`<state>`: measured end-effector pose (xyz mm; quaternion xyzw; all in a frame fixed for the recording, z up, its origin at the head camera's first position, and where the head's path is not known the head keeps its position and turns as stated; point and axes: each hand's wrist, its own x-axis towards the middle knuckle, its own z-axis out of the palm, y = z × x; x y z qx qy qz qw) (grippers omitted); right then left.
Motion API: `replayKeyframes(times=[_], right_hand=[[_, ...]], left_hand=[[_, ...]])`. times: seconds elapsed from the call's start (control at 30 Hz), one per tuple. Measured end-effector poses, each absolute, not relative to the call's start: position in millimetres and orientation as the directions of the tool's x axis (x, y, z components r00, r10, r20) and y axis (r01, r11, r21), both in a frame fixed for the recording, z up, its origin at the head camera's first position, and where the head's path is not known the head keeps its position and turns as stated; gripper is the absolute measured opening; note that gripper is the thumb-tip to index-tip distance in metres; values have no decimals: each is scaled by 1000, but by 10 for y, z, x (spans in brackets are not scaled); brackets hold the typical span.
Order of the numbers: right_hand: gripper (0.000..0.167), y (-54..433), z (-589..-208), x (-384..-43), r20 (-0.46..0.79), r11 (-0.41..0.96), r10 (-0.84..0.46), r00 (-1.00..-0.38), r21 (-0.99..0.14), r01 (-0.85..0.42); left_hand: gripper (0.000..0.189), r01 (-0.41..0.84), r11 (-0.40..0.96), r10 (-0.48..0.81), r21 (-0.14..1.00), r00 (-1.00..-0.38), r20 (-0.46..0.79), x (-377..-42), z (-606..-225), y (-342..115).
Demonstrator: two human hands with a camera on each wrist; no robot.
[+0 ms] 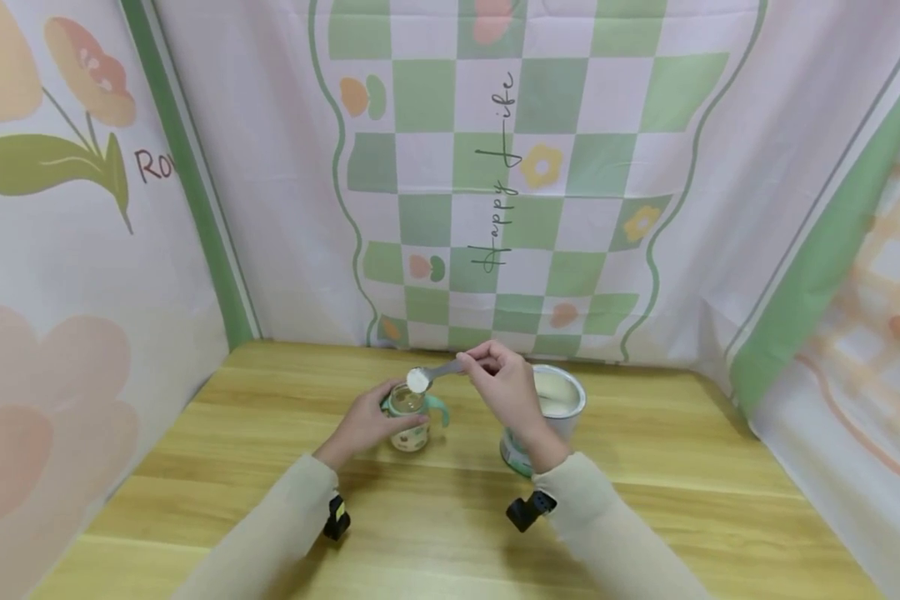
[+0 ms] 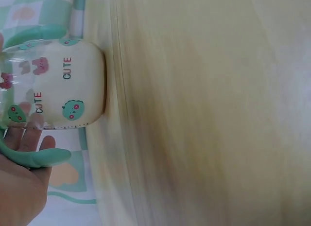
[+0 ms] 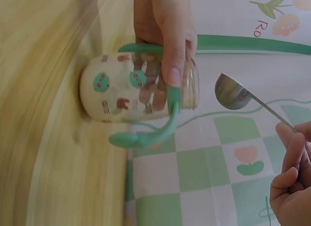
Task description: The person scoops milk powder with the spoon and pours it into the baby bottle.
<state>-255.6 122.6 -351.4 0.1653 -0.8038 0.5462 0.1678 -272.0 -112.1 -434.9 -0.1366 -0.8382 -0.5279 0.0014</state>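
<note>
A clear baby bottle (image 1: 410,438) with green handles stands upright on the table, its mouth uncovered. Pale, milky contents fill its lower part, as the left wrist view shows. My left hand (image 1: 366,427) grips it round the upper part, thumb on the near side. Above the bottle's mouth, apart from it, my right hand (image 1: 504,393) holds a metal measuring spoon (image 3: 233,93) by its handle. White powder (image 1: 418,381) lies in the spoon's bowl. Behind the right wrist is an open tin (image 1: 567,425) with cream-coloured powder inside, partly hidden by the hand.
The wooden table (image 1: 435,533) reaches back to a hanging cloth (image 1: 487,167) with green and white checks. More printed cloth (image 1: 52,350) hangs along the left side, and another on the right. A black wrist camera (image 1: 531,510) sits at the right cuff.
</note>
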Motion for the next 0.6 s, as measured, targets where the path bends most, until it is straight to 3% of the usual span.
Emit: replayKeyframes(times=[0.3,0.6], right_hand=[[17,1087,-3620,-2547,516,344,-64,-854,-792,-504],[10,1025,-3743,-2561,682,444,-165,-713,-594,-671]], left_hand=[[80,221,414,225,883,-965,136,-2717,-4367,-1131],[78,199,398,219,895,-969,118,-2710,-4341,-1130]])
